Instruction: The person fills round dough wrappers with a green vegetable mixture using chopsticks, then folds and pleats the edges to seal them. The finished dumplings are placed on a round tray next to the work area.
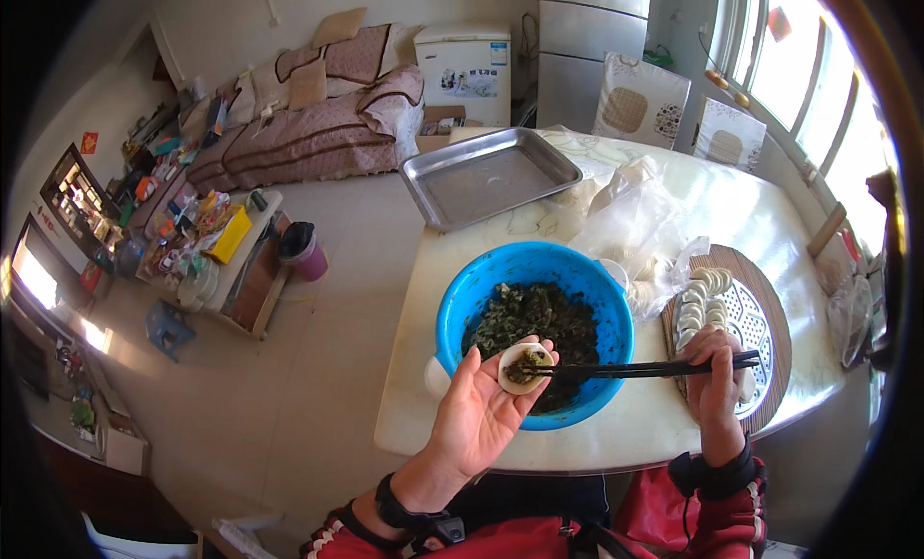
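On the fingers of my left hand (484, 411), palm up, lies a round dough wrapper (514, 386) with a small heap of dark green filling (530, 360) on it. My right hand (712, 378) grips a pair of black chopsticks (635, 370), whose tips touch the filling. Just behind my left hand stands a blue plastic basin (622, 328) holding chopped green filling (538, 313). Partly behind my right hand, a white perforated tray (747, 321) on a round brown board (779, 349) carries rows of folded dumplings (696, 302).
A metal tray (491, 176) lies at the far left of the marble-patterned table (411, 386). Clear plastic bags (635, 212) with pale round things rest beyond the basin. Chairs (639, 104) stand at the far side, a purple bin (307, 256) on the floor left.
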### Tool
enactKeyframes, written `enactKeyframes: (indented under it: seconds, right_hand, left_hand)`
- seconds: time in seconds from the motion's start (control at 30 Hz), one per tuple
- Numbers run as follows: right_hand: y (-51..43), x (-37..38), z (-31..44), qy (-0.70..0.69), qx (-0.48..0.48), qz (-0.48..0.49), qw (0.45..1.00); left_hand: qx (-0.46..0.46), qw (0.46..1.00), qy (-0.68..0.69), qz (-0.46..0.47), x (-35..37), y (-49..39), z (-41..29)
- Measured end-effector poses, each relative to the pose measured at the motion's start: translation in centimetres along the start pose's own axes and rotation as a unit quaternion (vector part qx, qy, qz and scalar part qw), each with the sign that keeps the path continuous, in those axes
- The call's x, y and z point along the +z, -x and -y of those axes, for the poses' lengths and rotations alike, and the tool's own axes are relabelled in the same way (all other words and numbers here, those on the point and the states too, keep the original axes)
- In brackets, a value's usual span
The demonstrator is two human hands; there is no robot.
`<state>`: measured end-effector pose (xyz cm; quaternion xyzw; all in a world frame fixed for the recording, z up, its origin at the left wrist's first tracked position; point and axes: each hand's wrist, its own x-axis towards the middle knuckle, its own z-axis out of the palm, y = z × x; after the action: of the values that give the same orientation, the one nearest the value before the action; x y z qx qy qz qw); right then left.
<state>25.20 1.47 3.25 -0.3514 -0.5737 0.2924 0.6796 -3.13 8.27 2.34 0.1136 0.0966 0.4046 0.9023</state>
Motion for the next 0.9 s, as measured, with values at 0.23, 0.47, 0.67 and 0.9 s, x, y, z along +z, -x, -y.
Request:
enactKeyframes:
  seconds: [0.23, 0.47, 0.67, 0.9]
  right_hand:
    - [0.8, 0.0, -0.8, -0.079, 0.058, -0.066, 0.993]
    - [1.0, 0.3, -1.5, -0.058, 0.031, -0.084, 0.994]
    - [0.1, -0.3, -2.3, -0.049, 0.103, -0.17, 0.979]
    - [-1.8, -2.3, -1.0, 0.119, 0.178, -0.14, 0.967]
  left_hand:
    - [0.018, 0.998, -0.051, 0.015, -0.3, -0.1, 0.3]
    - [0.005, 0.999, -0.045, -0.025, -0.2, -0.1, 0.7]
    - [0.027, 0.998, -0.046, -0.026, -0.1, 0.2, 0.3]
    - [-0.005, 1.0, 0.027, -0.006, 0.0, 0.7, -0.3]
